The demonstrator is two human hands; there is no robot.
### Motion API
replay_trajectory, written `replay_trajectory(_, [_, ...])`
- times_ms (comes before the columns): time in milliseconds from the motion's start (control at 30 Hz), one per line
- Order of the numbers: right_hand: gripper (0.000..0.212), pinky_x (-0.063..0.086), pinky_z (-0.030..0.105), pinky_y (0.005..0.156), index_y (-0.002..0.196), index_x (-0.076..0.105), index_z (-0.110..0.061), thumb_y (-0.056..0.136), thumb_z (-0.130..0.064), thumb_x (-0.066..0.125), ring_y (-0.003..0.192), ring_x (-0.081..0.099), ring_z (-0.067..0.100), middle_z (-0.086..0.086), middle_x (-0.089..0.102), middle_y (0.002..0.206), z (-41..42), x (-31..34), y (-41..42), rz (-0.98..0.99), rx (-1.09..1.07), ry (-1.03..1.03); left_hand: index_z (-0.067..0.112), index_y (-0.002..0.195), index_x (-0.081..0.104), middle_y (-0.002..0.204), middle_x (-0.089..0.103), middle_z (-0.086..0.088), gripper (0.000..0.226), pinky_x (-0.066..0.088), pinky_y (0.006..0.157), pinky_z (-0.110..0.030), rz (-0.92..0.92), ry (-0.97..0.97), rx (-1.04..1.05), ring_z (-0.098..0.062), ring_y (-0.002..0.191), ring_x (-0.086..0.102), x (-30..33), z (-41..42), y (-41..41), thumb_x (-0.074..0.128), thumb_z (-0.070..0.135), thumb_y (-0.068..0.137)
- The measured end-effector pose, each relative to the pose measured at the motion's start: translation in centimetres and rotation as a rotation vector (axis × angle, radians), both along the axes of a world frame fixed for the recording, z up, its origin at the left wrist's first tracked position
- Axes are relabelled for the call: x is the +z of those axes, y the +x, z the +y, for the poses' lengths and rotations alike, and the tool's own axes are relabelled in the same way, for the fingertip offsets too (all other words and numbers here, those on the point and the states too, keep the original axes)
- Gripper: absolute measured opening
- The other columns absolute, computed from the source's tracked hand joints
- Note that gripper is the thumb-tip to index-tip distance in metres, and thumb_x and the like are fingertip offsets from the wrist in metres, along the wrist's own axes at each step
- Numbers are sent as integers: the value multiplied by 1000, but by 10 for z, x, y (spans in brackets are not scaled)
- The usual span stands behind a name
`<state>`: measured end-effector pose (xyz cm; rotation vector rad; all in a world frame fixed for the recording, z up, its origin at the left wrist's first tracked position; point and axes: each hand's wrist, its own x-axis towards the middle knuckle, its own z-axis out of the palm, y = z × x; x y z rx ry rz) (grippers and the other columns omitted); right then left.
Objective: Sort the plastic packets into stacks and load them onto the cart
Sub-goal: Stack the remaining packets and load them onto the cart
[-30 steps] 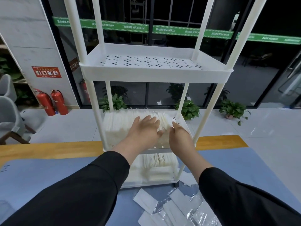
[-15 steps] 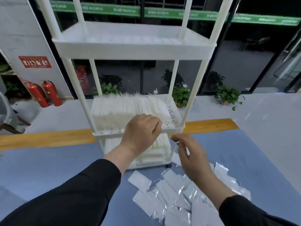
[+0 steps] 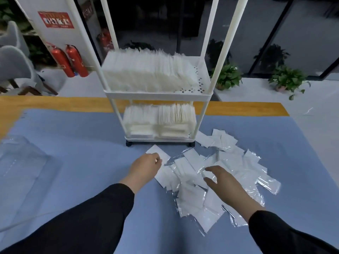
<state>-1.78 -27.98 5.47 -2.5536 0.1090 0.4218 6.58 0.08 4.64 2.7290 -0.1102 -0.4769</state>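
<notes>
At the far left, a clear plastic sheet or bag on the blue mat could barely be made out, and a grey chair was cut off by the frame edge. Two red fire extinguishers were seen against a white wall below a red sign whose text was too blurred to be read. The left hand was held with fingers curled at the corner of a single packet; whether it was pinched could not be told. The white cart, its top cut off, was seen standing on the mat with upright packet stacks on both visible shelves. The right hand was held with fingers spread over the loose packet pile just before the cart. Potted plants were seen by dark glass.
</notes>
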Motion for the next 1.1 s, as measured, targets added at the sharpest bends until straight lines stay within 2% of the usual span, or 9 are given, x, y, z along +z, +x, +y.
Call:
replay_trajectory(167, [58, 33, 18, 103, 146, 48, -18, 96, -42, 63, 131, 50, 14, -1, 46, 149, 14, -23, 13, 56, 173, -36, 20, 133, 57, 127, 62, -3, 33, 46, 82, -32, 113, 65, 11, -26, 110, 60, -14, 20, -5, 46, 32, 104])
replay_trajectory(300, [69, 30, 25, 112, 152, 37, -15, 96, -46, 62, 140, 39, 17, 2, 37, 155, 27, -44, 25, 76, 215, -109, 22, 148, 45, 134, 57, -8, 47, 48, 91, -35, 158, 114, 27, -29, 116, 59, -29, 26, 2, 48, 36, 103])
replay_trajectory(467, [83, 22, 40, 121, 156, 25, -17, 92, -59, 58, 150, 23, 24, 7, 22, 164, 44, -76, 47, 68, 89, -238, 16, 142, 48, 119, 59, -8, 46, 50, 82, -34, 142, 89, 52, -28, 104, 61, -57, 28, 26, 48, 40, 102])
replay_trajectory(567, [99, 21, 51, 119, 154, 21, -19, 80, -76, 57, 151, 19, 26, 6, 21, 163, 56, -89, 62, 18, -25, -321, 9, 131, 54, 126, 57, -12, 46, 45, 90, -36, 89, 121, 31, -32, 116, 55, -79, 25, 43, 50, 45, 101])
replay_trajectory(667, [117, 26, 53, 116, 154, 18, -20, 66, -91, 50, 149, 23, 25, 3, 24, 161, 66, -106, 67, 3, -133, -350, 12, 136, 52, 133, 53, -11, 58, 42, 97, -39, -35, 148, 53, -31, 125, 49, -97, 17, 48, 52, 56, 99])
replay_trajectory(733, [121, 20, 53, 119, 157, 12, -21, 66, -93, 45, 150, 18, 26, 3, 17, 164, 74, -119, 66, 4, -140, -383, 14, 138, 50, 134, 52, -8, 68, 40, 97, -39, -111, 182, 79, -29, 126, 46, -109, 11, 51, 55, 65, 93])
replay_trajectory(833, [106, 12, 52, 121, 157, 13, -24, 77, -83, 49, 151, 14, 25, 2, 15, 165, 81, -131, 61, -85, -164, -366, 18, 141, 48, 134, 52, -7, 74, 37, 97, -40, -164, 118, 190, -29, 126, 45, -124, 7, 60, 62, 66, 87])
replay_trajectory(933, [79, 18, 51, 121, 150, 36, -22, 87, -68, 43, 145, 27, 26, 3, 33, 159, 81, -146, 54, -276, -193, -336, 19, 143, 47, 134, 53, -7, 74, 35, 99, -40, -186, 29, 273, -29, 128, 44, -134, 5, 64, 65, 62, 87])
replay_trajectory(1100, [39, 34, 50, 111, 123, 59, -23, 90, -41, 51, 125, 52, 25, -1, 59, 133, 76, -166, 51, -559, -203, -243, 24, 111, 66, 110, 63, 0, 29, 33, 92, -40, -388, -126, 328, -26, 113, 52, -151, 6, 57, 63, 47, 93])
